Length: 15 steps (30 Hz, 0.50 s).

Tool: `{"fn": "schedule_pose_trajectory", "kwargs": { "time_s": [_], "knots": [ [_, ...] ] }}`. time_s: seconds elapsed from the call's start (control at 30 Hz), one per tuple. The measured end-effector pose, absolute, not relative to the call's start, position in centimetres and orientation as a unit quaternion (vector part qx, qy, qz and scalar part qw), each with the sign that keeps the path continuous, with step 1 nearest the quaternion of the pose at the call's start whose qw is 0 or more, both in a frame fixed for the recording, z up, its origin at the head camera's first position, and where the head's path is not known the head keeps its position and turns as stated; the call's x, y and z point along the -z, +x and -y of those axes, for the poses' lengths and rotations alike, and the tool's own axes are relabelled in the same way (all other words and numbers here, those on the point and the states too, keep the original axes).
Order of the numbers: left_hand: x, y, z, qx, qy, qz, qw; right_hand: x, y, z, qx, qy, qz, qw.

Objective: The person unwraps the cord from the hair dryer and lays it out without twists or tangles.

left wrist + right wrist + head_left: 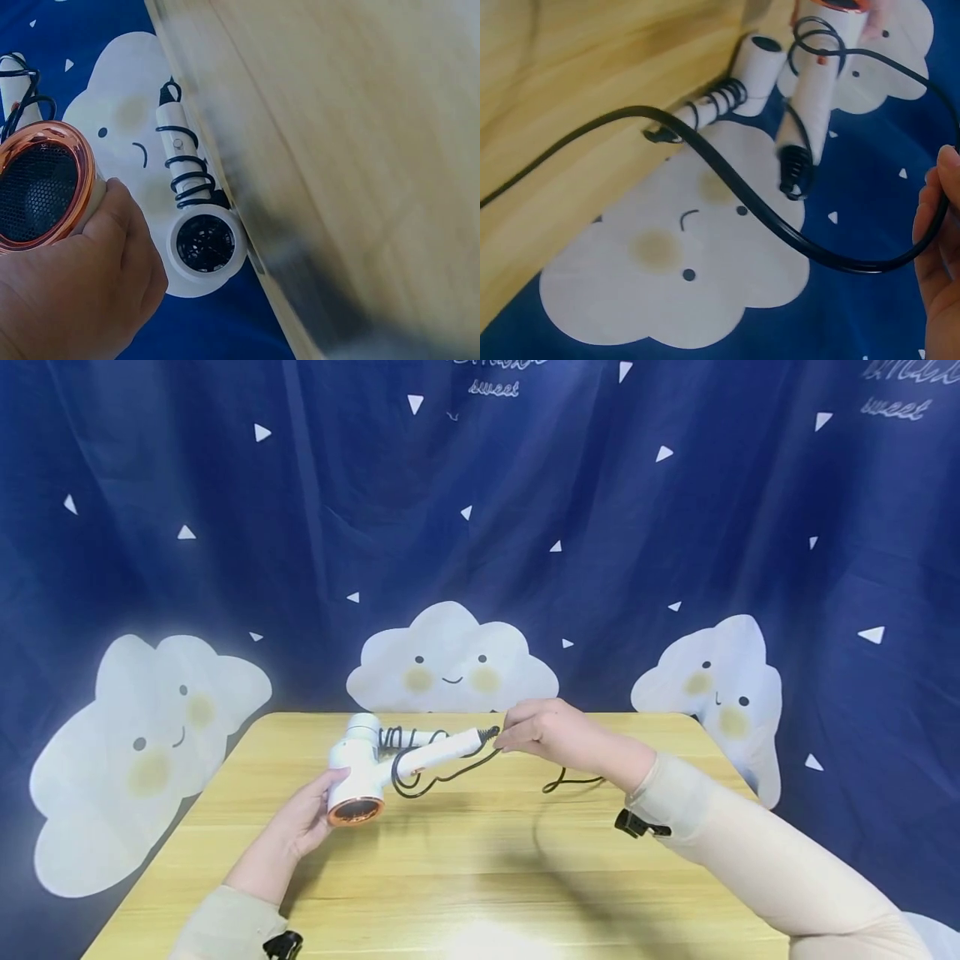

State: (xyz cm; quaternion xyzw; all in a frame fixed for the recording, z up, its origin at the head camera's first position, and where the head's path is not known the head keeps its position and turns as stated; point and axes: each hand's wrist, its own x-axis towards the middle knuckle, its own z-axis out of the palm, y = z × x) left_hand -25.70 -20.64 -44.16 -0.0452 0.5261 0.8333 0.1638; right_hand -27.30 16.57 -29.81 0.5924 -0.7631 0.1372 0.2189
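My left hand (311, 814) grips the barrel of a white hair dryer (352, 777) with a copper-coloured ring (86, 169) around its mesh end. This dryer's handle (810, 105) points right, and loose loops of black cord run around it. To the right of the handle's end, my right hand (551, 735) holds the black power cord (735, 184) between thumb and fingers. A bend of that cord hangs from the hand and trails back over the table. Behind the held dryer lies a second white hair dryer (171, 251), its cord coiled tightly around its handle.
The wooden table (465, 868) carries the second dryer near its back edge. A length of black cord (573, 781) lies at the back right. Beyond the table hangs a dark blue curtain (480, 560) printed with clouds and triangles.
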Motion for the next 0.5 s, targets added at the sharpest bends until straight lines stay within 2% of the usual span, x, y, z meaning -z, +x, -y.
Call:
{"fn": "schedule_pose_trajectory", "kwargs": {
  "time_s": [0.5],
  "knots": [
    [44.1, -25.8, 20.4, -0.823, -0.048, -0.543, 0.162, 27.1, -28.2, -16.8, -0.180, 0.599, 0.724, 0.289]
  ]
}}
